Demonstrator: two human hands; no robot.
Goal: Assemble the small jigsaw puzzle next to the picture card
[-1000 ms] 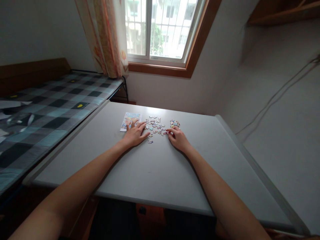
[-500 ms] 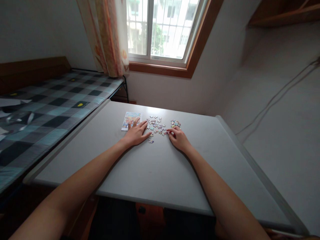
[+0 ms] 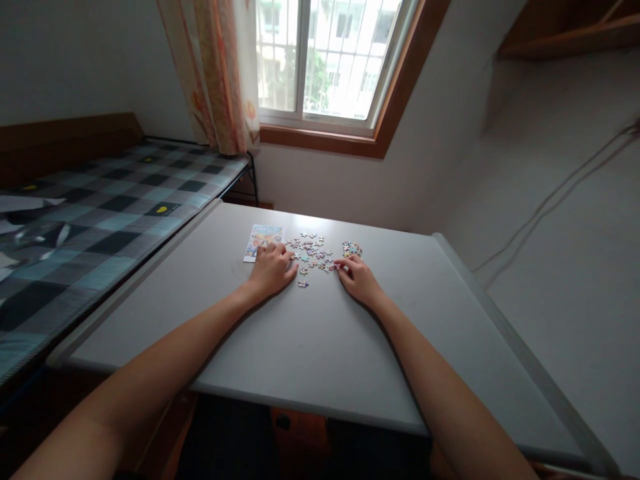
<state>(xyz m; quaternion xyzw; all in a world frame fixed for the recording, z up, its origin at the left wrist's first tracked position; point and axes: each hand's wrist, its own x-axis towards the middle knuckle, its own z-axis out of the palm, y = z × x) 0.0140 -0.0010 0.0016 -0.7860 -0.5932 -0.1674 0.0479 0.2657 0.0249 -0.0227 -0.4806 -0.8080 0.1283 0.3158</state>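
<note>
Loose jigsaw pieces [image 3: 311, 252] lie scattered on a grey table [image 3: 310, 340], with a small joined cluster [image 3: 351, 248] to their right and a lone piece [image 3: 303, 284] nearer me. A colourful picture card [image 3: 263, 239] lies to the left. My left hand [image 3: 273, 270] rests on the table between the card and the pieces, its fingers curled under; what they cover is hidden. My right hand [image 3: 359, 280] lies at the pieces' right side, thumb and forefinger pinched on a small puzzle piece [image 3: 333, 267].
A bed with a checked cover [image 3: 100, 213] runs along the table's left edge. A window [image 3: 325, 60] with a curtain [image 3: 220, 73] is behind the table. A white wall with a cable [image 3: 550, 193] stands close on the right, beneath a wooden shelf [image 3: 575, 30].
My left hand's fingers, stretched flat before, have curled in and the hand has shifted slightly toward the card. My right hand has stayed in place on its pinched piece.
</note>
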